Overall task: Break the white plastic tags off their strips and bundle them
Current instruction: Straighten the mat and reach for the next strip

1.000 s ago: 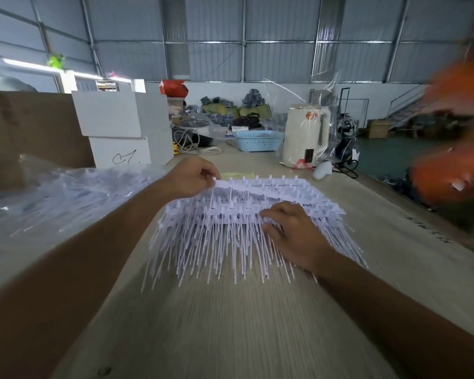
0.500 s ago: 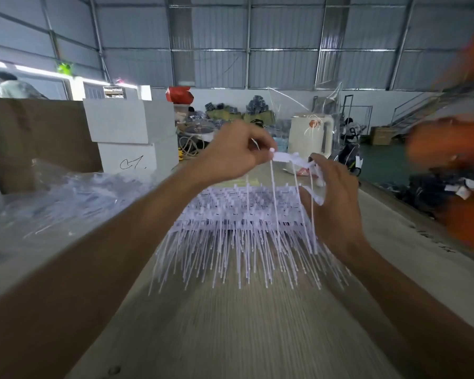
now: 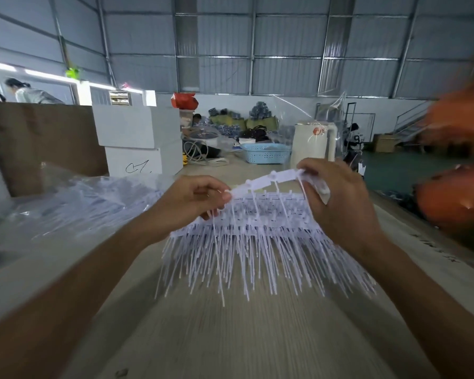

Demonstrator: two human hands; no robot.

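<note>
Strip up in the air, one slip from tag confetti

Left hand pinches one end of the strip, right hand pinches the other, above the pile on the table. Twist too hard and loose tags probably scatter, or a snagged tail drags the pile.

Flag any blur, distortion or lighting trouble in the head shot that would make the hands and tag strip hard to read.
Head view: the left hand, right hand and the strip held between them are fairly sharp; an orange shape at the right edge is smeared beyond recognition; wide-angle bending curves the roof beams; bright window strips at upper left blow out; the table looks streaky.
</note>
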